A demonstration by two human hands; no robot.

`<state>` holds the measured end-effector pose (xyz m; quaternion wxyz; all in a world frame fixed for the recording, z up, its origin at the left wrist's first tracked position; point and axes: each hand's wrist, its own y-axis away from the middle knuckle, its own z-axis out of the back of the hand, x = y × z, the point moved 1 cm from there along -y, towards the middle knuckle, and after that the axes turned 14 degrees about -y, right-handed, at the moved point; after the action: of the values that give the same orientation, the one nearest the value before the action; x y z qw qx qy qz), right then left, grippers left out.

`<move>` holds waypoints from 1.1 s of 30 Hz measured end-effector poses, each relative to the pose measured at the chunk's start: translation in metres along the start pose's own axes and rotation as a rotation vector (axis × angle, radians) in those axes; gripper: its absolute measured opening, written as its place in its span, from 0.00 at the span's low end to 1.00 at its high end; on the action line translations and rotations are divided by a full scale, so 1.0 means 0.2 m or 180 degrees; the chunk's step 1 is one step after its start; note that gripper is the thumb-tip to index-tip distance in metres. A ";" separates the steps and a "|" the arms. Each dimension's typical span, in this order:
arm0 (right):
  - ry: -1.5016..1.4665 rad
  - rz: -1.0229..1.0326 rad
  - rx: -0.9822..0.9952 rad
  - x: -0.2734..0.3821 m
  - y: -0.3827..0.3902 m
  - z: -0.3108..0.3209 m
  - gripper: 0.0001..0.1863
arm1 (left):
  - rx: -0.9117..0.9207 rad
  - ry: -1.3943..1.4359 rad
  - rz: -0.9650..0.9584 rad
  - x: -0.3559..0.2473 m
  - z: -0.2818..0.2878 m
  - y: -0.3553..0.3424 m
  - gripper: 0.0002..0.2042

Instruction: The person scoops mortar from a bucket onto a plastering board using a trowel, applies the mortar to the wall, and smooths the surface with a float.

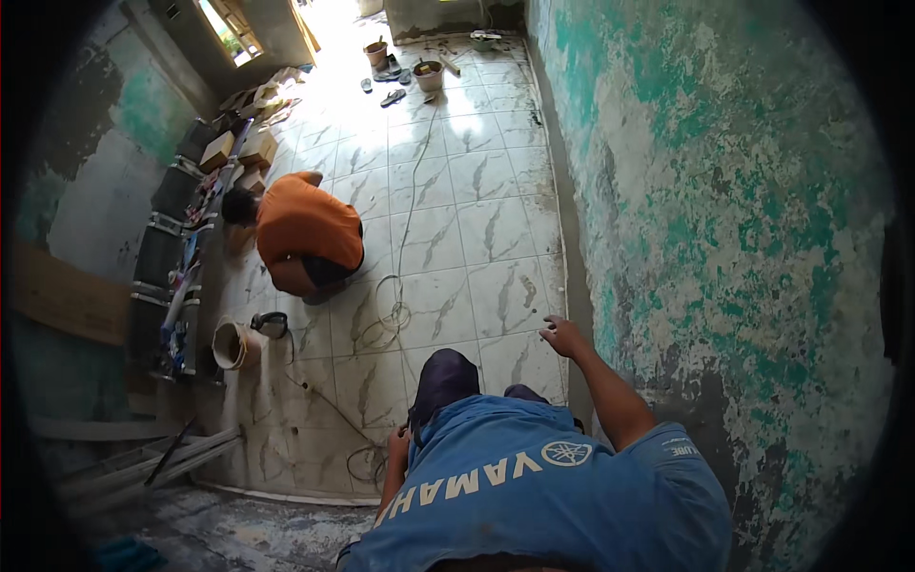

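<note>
My right hand (560,336) is held out low beside the peeling wall (686,219), over the tiled floor (505,286), with its fingers apart and nothing in them. My left hand (397,443) is at my left side, beside my bent knee (443,377); it is partly hidden, and I cannot tell whether it holds anything. Past my knee, a thin cable (400,310) lies in loops on the tiles.
A person in orange (305,229) crouches ahead-left beside black seats (172,191) piled with boxes (257,151). A bucket (233,345), a black tool (270,324) and long strips (181,458) are at left. Buckets (429,78) and sandals (393,98) stand or lie near the doorway.
</note>
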<state>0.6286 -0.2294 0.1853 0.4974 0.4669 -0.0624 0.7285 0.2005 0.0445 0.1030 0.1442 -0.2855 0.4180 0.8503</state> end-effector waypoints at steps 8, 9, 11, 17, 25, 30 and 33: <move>-0.0820 -0.0749 -0.0716 0.08 -0.65 0.13 0.26 | 0.1058 -0.2163 0.0618 -0.65 0.28 -0.92 0.17; -0.0900 -0.1163 -0.0700 0.04 -0.61 0.15 0.26 | 0.1153 -0.2169 0.0722 -0.75 0.34 -1.10 0.17; -0.0399 -0.1590 -0.0298 -0.36 -0.61 0.09 0.27 | 0.0911 -0.1628 0.0703 -1.02 0.45 -1.47 0.18; -0.1211 -0.2407 -0.1745 -0.44 -0.62 0.32 0.27 | 0.0090 -0.1426 -0.1025 -2.30 0.57 -2.41 0.18; -0.1376 -0.2525 -0.1444 -0.27 -1.41 0.36 0.25 | 0.0351 -0.1739 -0.1714 -3.17 0.16 -2.96 0.20; -0.1651 -0.1837 -0.1437 -0.19 -2.11 0.68 0.28 | 0.1219 -0.2586 -0.1776 -3.22 -0.11 -2.87 0.24; -0.1553 -0.1490 -0.1581 0.11 -2.42 1.09 0.30 | 0.1638 -0.2717 -0.1597 -3.21 -0.13 -2.97 0.21</move>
<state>1.1397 -0.0947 0.1422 0.7176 0.4933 -0.2444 0.4266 1.0082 0.3825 0.1062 0.5637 0.0378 0.4358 0.7006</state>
